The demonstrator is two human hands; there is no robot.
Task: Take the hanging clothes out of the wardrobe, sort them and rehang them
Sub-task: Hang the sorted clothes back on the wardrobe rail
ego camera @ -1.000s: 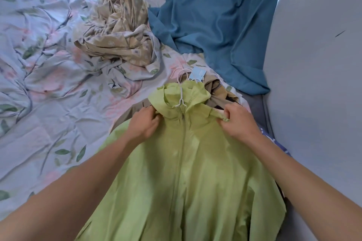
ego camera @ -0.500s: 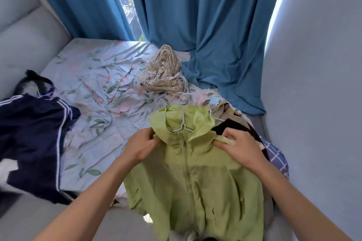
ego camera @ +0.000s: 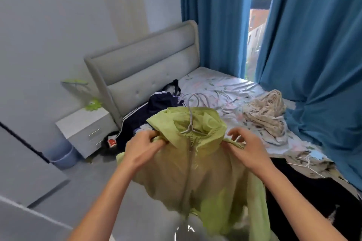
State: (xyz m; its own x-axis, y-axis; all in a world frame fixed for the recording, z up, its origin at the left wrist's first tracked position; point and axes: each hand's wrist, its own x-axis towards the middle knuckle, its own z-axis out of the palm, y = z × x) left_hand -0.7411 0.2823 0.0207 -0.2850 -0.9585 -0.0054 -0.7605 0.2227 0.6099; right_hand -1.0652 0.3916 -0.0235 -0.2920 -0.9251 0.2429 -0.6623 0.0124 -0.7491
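Over bed [ego camera: 225, 86]: L hand [ego camera: 143, 147] & R hand [ego camera: 247, 149] fingers pinch thin crinkly green jacket [ego camera: 195, 172] shoulders.

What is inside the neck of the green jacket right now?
A pale hanger sits inside the green jacket, its hook rising from the collar. Its arms are covered by fabric where the left hand and right hand hold the shoulders.

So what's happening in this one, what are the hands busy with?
A person holds up a light green hooded jacket that is on a white hanger. The left hand grips the left shoulder and the right hand pinches the right shoulder, so the jacket hangs off the bed. A navy striped garment, a beige crumpled cloth and dark clothes lie on the bed, not yet rehung.
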